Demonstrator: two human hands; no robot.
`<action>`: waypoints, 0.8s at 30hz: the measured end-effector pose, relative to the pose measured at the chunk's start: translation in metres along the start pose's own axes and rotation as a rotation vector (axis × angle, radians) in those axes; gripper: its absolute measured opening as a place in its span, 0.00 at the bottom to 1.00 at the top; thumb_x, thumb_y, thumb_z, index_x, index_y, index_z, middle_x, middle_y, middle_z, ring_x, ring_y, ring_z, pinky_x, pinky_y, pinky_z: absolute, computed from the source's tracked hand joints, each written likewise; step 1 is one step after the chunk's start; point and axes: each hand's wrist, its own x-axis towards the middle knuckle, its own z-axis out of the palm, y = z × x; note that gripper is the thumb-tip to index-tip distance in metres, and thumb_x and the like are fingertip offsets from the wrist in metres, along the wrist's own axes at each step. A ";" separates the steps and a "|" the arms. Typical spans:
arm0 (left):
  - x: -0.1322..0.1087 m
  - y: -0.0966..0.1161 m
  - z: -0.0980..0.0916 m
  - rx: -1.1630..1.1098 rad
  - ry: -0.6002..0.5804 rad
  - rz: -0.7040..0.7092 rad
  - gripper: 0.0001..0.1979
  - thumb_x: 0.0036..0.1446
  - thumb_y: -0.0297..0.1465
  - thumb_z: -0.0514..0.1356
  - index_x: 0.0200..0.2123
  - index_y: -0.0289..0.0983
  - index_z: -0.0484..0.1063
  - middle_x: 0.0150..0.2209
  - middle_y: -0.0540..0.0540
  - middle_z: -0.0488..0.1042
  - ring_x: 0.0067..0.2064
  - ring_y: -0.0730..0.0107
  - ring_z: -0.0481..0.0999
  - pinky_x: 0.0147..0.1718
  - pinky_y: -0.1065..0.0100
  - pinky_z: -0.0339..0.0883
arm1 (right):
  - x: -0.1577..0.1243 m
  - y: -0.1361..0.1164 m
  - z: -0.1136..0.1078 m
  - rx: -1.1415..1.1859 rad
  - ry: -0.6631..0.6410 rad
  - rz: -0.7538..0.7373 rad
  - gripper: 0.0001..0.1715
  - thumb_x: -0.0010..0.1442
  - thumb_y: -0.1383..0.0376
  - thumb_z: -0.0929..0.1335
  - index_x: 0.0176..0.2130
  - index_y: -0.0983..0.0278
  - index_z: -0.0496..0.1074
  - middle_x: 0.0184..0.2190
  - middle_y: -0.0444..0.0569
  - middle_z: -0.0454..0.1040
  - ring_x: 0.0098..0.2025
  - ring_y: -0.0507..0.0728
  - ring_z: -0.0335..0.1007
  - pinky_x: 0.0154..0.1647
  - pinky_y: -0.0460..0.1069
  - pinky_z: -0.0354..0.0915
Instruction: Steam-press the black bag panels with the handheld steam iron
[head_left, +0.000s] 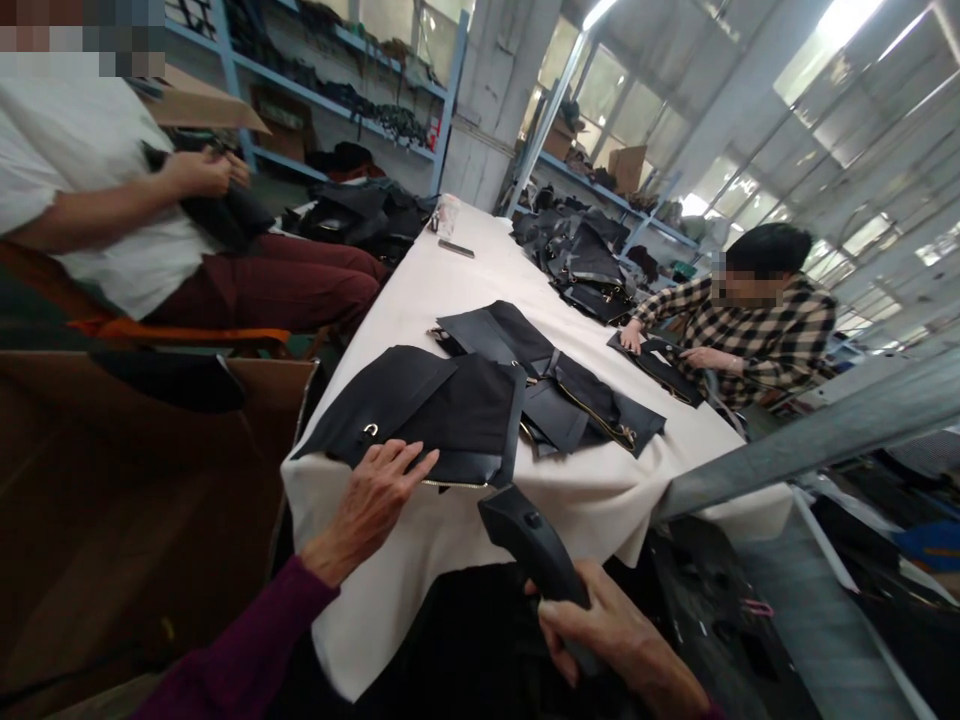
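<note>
On the near end of the cloth-covered table lies a black bag piece [480, 410] with a gold zipper along its near edge and a small metal D-ring. My left hand [375, 505] rests on that near edge, fingers stretched out and lying flat, beside the zipper. The fingers of my right hand [600, 625] wrap round the handle of a black handheld tool [536, 535]; its kind I cannot make out. The tool's angled head points at the zipper's right end, close to the bag piece; whether they touch is unclear.
Several more black zippered pieces [581, 400] lie just beyond. A large cardboard box [135, 530] stands at left, a metal post [810, 430] slants at right. One person [97, 200] sits at left; another [757, 320] works across the table. A dark pile [577, 250] lies farther back.
</note>
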 end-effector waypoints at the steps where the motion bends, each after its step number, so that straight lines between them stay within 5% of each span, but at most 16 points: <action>1: 0.000 -0.001 0.000 -0.003 -0.003 0.000 0.23 0.58 0.19 0.53 0.57 0.34 0.65 0.51 0.38 0.68 0.49 0.54 0.64 0.45 0.56 0.63 | 0.003 -0.002 0.002 -0.002 0.000 0.002 0.24 0.53 0.59 0.66 0.45 0.70 0.60 0.21 0.41 0.68 0.19 0.47 0.61 0.20 0.42 0.57; 5: -0.001 -0.001 0.001 0.010 0.004 0.009 0.23 0.58 0.19 0.52 0.57 0.34 0.66 0.51 0.38 0.68 0.49 0.54 0.64 0.45 0.56 0.63 | 0.025 -0.014 0.007 -0.014 0.001 -0.042 0.22 0.53 0.58 0.67 0.43 0.69 0.62 0.21 0.42 0.68 0.18 0.48 0.61 0.19 0.43 0.57; 10: -0.003 -0.002 0.003 -0.007 0.001 0.002 0.22 0.59 0.19 0.52 0.56 0.35 0.66 0.51 0.38 0.68 0.50 0.54 0.63 0.46 0.56 0.63 | 0.050 -0.028 0.000 0.026 -0.047 -0.105 0.21 0.56 0.52 0.67 0.28 0.68 0.65 0.16 0.43 0.63 0.18 0.48 0.59 0.20 0.44 0.56; 16: -0.005 -0.006 -0.001 -0.039 -0.016 -0.039 0.23 0.59 0.19 0.51 0.57 0.35 0.65 0.52 0.39 0.68 0.50 0.55 0.63 0.47 0.56 0.62 | 0.033 -0.014 -0.006 0.047 0.034 -0.115 0.32 0.55 0.47 0.68 0.47 0.69 0.61 0.23 0.43 0.67 0.19 0.49 0.61 0.21 0.45 0.58; 20: -0.003 -0.007 -0.007 -0.029 -0.051 -0.066 0.21 0.61 0.21 0.50 0.56 0.36 0.65 0.51 0.41 0.69 0.50 0.57 0.64 0.48 0.58 0.62 | 0.036 0.005 -0.003 0.029 -0.009 -0.082 0.35 0.53 0.45 0.67 0.46 0.70 0.60 0.21 0.42 0.66 0.17 0.49 0.60 0.19 0.44 0.56; 24: -0.002 -0.004 -0.009 -0.004 -0.056 -0.072 0.21 0.61 0.21 0.51 0.56 0.37 0.65 0.51 0.41 0.69 0.50 0.57 0.65 0.48 0.57 0.63 | 0.063 -0.003 0.002 0.009 -0.009 -0.100 0.36 0.53 0.43 0.67 0.44 0.70 0.61 0.19 0.42 0.65 0.16 0.49 0.59 0.18 0.45 0.56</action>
